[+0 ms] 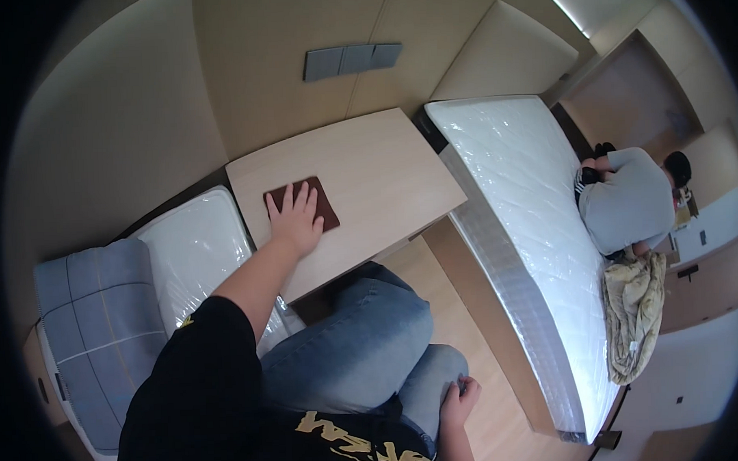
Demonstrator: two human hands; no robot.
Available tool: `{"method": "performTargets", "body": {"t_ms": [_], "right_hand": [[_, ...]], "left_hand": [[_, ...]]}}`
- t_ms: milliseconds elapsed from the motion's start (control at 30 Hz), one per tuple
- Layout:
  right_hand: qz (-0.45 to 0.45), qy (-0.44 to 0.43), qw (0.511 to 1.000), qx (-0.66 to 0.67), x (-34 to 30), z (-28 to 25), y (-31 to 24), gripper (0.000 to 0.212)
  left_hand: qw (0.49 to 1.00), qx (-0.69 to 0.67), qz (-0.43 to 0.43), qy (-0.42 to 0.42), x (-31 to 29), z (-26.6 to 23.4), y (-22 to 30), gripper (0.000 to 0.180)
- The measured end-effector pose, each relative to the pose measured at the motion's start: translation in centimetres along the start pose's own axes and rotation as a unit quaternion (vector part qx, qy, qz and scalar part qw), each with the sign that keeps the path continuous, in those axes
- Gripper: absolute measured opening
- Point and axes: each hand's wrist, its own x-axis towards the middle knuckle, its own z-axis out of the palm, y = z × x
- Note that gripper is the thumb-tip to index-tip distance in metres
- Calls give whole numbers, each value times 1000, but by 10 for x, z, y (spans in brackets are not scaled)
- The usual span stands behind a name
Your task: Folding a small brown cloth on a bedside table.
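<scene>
Wiping the desk (pixel 383 161), the left hand (pixel 295 221) presses flat, fingers spread, on a brown cloth (pixel 323 201); the right hand (pixel 458 394) rests loosely curled on the knee.

brown cloth (pixel 303 203) on a pale wood tabletop (pixel 367 165); white mattress (pixel 523 217), grey checked cushion (pixel 104 321), blue jeans (pixel 365 344), black shirt (pixel 196 399).

- One brown cloth (pixel 303 203), flat on the bench.
- One light wooden bench (pixel 367 174).
- Two hands: left hand (pixel 295 221), right hand (pixel 458 398).
- Two plastic-wrapped mattresses: large mattress (pixel 531 225), small mattress (pixel 195 249).
- One grey checked cushion (pixel 96 321).
- Three grey wall panels (pixel 352 60), side by side.
- One other person (pixel 628 201) on the large mattress.
- One crumpled yellow blanket (pixel 634 311).
</scene>
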Motion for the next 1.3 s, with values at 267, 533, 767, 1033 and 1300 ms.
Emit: {"method": "performTargets", "body": {"t_ms": [267, 533, 767, 1033, 1300], "right_hand": [[24, -1, 999, 35, -10, 2, 7, 27], [17, -74, 995, 61, -67, -36, 23, 53], [-112, -114, 986, -47, -87, -53, -5, 59], [-97, -77, 992, -21, -28, -16, -26, 49], [-232, -226, 893, 312, 66, -23, -234, 29]], "left_hand": [[994, -35, 104, 25, -79, 21, 12, 77], [980, -41, 180, 75, -143, 39, -6, 80], [977, -34, 194, 79, -121, 32, 11, 78], [977, -43, 208, 10, -79, 18, 45, 85], [980, -10, 198, -1, -79, 21, 43, 87]]}}
